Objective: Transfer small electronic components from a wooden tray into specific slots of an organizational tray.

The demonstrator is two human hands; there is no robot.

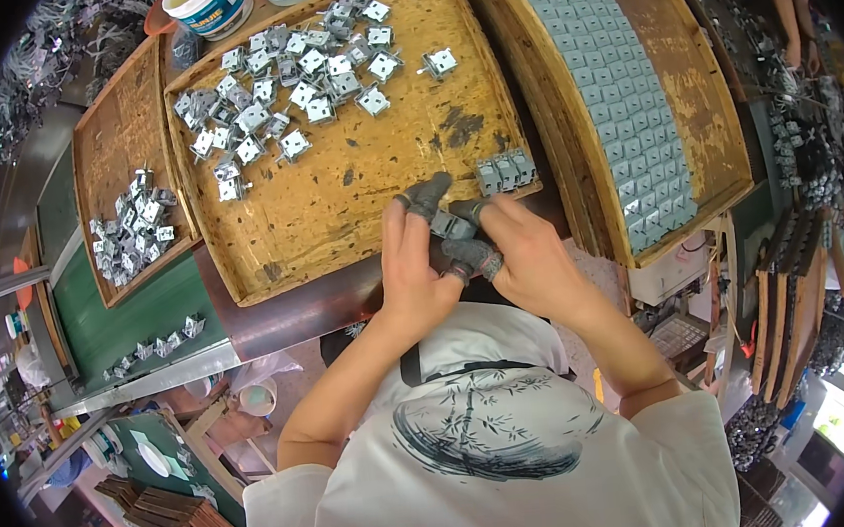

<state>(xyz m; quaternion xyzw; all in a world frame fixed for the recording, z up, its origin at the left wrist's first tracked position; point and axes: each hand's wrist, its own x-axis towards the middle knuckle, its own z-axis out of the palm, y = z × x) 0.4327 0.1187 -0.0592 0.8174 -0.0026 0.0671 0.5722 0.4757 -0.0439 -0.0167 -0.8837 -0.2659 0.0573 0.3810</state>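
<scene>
A small grey metal clip (453, 225) is pinched between both hands at the near rim of the middle wooden tray (337, 211), its long axis running left to right. The left hand (413, 269) and right hand (527, 259) are equally close, fingers (426, 198) clamped on it. Three finished clips (505, 171) stand just beyond; a loose pile (296, 84), too many to be counted, lies farther off.

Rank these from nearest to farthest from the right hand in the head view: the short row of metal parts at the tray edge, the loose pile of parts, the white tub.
From the right hand:
1. Row of parts, just above it at the tray's near edge.
2. Loose pile, up and to the left on the tray.
3. White tub, top left, past the tray.
</scene>
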